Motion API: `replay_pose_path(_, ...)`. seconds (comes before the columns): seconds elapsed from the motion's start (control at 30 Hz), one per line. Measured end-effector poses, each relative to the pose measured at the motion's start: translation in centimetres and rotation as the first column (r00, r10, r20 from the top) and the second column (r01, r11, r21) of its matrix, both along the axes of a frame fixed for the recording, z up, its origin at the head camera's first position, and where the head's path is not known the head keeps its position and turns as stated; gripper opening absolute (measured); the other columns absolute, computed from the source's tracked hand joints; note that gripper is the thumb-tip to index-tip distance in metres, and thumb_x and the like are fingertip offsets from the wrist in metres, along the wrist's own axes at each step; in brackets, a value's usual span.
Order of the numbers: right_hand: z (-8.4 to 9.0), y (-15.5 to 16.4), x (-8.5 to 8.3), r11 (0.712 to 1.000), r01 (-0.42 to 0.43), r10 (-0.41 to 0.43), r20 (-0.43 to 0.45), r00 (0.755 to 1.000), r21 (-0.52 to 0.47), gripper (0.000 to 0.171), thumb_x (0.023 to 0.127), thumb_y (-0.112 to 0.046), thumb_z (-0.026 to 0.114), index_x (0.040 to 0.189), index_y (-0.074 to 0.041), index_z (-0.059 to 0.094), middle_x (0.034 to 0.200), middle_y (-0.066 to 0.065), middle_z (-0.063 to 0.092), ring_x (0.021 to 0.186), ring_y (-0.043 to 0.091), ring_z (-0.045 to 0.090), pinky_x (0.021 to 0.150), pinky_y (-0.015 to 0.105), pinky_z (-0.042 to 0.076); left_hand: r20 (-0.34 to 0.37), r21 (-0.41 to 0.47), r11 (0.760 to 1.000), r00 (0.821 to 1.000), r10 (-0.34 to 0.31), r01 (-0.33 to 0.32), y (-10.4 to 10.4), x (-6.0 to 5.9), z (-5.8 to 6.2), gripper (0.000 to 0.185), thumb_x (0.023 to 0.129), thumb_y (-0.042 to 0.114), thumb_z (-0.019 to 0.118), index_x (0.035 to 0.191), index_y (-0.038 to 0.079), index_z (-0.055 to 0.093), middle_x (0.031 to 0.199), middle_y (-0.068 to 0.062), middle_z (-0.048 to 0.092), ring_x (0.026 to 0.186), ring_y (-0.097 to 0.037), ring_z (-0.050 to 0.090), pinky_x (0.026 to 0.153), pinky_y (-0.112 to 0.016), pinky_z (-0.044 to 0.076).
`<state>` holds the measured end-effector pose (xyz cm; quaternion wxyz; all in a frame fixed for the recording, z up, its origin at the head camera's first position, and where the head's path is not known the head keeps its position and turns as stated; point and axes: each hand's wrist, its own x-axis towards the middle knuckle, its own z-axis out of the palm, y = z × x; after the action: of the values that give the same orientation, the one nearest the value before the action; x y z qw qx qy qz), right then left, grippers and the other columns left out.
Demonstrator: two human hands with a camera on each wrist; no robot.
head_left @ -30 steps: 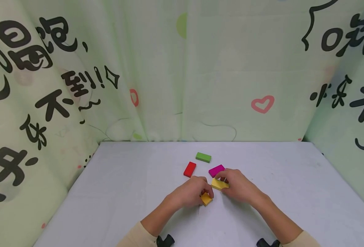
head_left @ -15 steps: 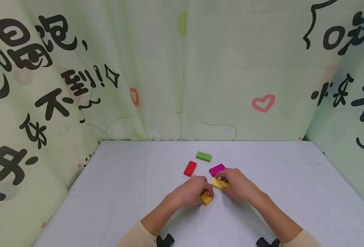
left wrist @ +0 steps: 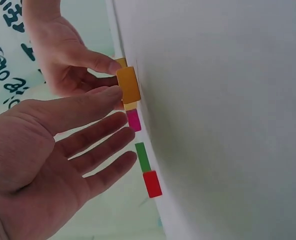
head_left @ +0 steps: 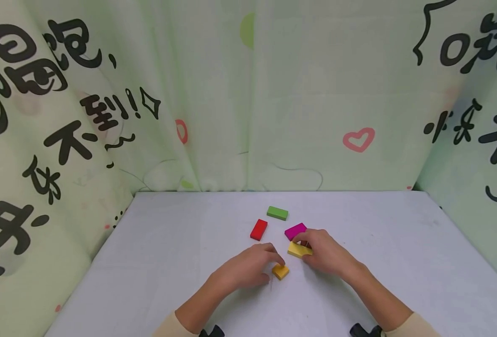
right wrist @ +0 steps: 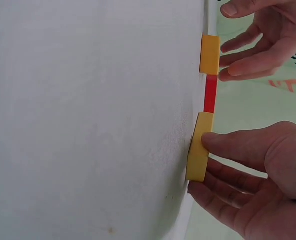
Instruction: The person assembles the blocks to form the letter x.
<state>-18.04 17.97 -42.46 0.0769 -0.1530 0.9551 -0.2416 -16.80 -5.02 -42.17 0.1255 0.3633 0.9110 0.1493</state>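
Head view: right hand (head_left: 326, 255) pinches yellow block (head_left: 299, 250) — orange block (head_left: 280, 271) beside slack left hand (head_left: 248, 267).

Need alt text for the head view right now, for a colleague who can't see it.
On a white table, the right hand pinches a yellow block while the open left hand lies beside an orange block. Magenta, red and green blocks lie beyond.

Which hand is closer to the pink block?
Right. The right hand grips the yellow block right beside the pink block. The left hand is farther back, open by the orange block.
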Motion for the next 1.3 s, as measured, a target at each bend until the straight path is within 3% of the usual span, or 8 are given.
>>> replay_pose_path(0.2, 0.0, -0.2, -0.1, 1.0, 0.003, -0.003, 0.009, 1.0, 0.003, 0.036, 0.083, -0.001, 0.082, 0.118, -0.006, 0.074, 0.098, 0.001, 0.07, 0.092, 0.016, 0.062, 0.086, 0.039, 0.061, -0.073, -0.139, 0.99, 0.997, -0.024, 0.014, -1.2, 1.4, 0.4, 0.048, 0.093, 0.024, 0.08, 0.139, 0.032, 0.067, 0.144, 0.008, 0.061, 0.129, -0.013, 0.059, 0.104, -0.029, 0.053)
replay_pose_path(0.43, 0.1, -0.3, 0.0, 1.0, 0.007, -0.007, 0.004, 1.0, 0.017, 0.036, 0.084, -0.002, 0.082, 0.119, -0.006, 0.074, 0.1, 0.002, 0.07, 0.093, 0.016, 0.063, 0.087, 0.04, 0.061, -0.038, -0.204, 0.977, 0.996, -0.077, 0.068, -1.9, 2.5, 0.3, 0.063, 0.095, 0.037, 0.077, 0.152, 0.035, 0.052, 0.163, 0.013, 0.044, 0.147, -0.014, 0.047, 0.116, -0.037, 0.046)
replay_pose_path(0.73, 0.1, -0.3, 0.2, 1.0, 0.011, -0.011, 0.004, 1.0, 0.021, 0.037, 0.084, -0.001, 0.082, 0.119, -0.006, 0.074, 0.101, 0.003, 0.071, 0.095, 0.017, 0.063, 0.089, 0.041, 0.061, 0.092, -0.242, 0.97, 0.996, -0.011, 0.033, -2.2, 3.0, 0.1, 0.074, 0.095, 0.043, 0.076, 0.16, 0.041, 0.039, 0.168, 0.023, 0.029, 0.153, -0.022, 0.041, 0.119, -0.057, 0.04)
replay_pose_path(1.3, 0.1, -0.1, 0.4, 1.0, 0.012, -0.012, -0.01, 1.0, 0.013, 0.036, 0.083, -0.001, 0.082, 0.118, -0.006, 0.075, 0.1, 0.002, 0.071, 0.092, 0.016, 0.063, 0.087, 0.038, 0.061, 0.125, -0.275, 0.961, 0.992, 0.004, 0.031, -2.3, 3.3, -0.2, 0.09, 0.09, 0.047, 0.08, 0.163, 0.044, 0.027, 0.171, 0.029, 0.014, 0.157, -0.025, 0.034, 0.116, -0.067, 0.037)
